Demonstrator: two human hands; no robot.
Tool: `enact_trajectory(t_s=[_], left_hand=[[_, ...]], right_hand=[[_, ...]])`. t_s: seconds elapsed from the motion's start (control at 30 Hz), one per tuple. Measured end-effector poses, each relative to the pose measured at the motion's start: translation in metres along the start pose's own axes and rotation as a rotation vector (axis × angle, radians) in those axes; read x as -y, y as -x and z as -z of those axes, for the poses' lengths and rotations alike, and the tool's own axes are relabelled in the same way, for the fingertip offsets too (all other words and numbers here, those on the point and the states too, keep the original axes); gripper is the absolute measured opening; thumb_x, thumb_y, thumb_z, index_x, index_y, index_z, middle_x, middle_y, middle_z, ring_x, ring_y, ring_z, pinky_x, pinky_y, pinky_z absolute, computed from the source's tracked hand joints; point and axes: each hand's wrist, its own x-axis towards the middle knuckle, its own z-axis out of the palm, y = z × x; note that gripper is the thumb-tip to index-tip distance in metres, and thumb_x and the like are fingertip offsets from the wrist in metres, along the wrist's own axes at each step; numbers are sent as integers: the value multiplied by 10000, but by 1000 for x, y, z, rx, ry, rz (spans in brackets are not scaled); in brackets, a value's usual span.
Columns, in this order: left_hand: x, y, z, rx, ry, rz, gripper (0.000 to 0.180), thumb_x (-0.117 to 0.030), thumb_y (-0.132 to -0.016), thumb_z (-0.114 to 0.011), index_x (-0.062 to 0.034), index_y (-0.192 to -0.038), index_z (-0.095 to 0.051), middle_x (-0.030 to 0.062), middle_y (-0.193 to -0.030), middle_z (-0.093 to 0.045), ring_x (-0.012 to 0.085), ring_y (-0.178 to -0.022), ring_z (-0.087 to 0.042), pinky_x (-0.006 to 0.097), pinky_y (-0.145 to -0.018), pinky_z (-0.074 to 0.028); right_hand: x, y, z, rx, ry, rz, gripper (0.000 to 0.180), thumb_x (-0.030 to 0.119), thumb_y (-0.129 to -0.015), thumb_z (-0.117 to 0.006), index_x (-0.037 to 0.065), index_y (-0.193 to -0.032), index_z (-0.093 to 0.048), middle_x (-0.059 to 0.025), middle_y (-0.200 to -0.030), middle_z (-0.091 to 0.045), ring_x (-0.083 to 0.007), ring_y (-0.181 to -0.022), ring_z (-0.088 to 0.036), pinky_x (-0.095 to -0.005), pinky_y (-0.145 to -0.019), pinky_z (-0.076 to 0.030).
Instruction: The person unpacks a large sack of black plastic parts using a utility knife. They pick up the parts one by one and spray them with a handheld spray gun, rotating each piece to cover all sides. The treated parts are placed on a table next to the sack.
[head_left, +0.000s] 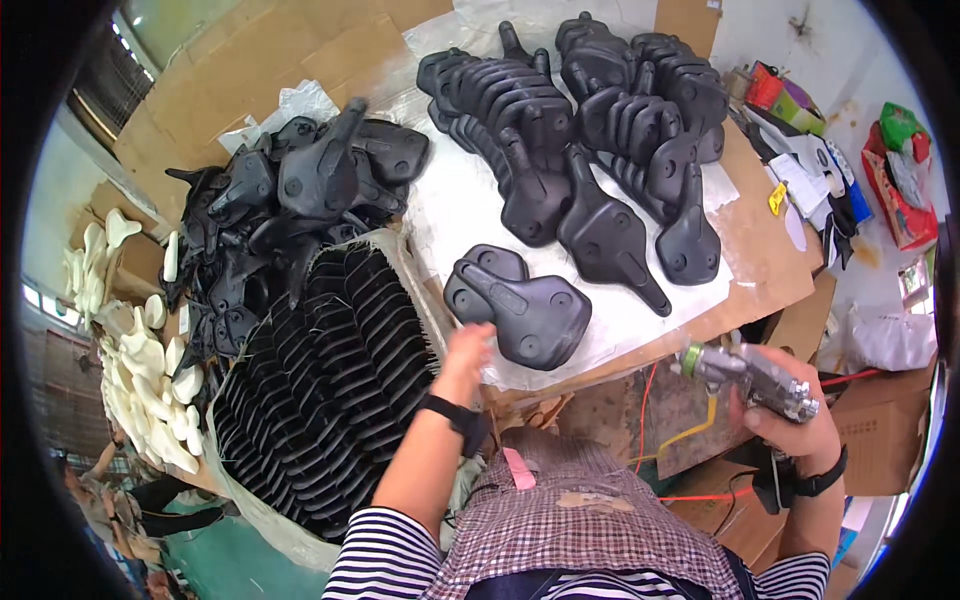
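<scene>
Beside me stands a sack of stacked black saddle shells [320, 390]; my left hand [468, 345], fingers loosely spread, touches the near edge of a black saddle [520, 305] lying on the white sheet [450, 200], while my right hand [795, 415] is clamped around a metal spray gun [750, 375], well apart

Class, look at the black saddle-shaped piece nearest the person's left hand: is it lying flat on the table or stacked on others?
Lying flat, alone. The black saddle piece rests on the white sheet, apart from the rows behind; the left hand reaches its edge.
</scene>
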Motion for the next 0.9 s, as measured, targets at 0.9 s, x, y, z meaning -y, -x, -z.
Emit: enact_trajectory(t_s=[0.9], left_hand=[[-61,-51,-1,-95,665,-314,322,-47,-885,-537,55,-1190,-515,154,-1196,-562,301,-1084,-533,457,-1014,-385]], right_hand=[[-17,26,29,49,23,-163,564,103,-677,-742,-15,-1189,-535,-61,-899,-641,-131,-795,-601,-279,-750,-480]])
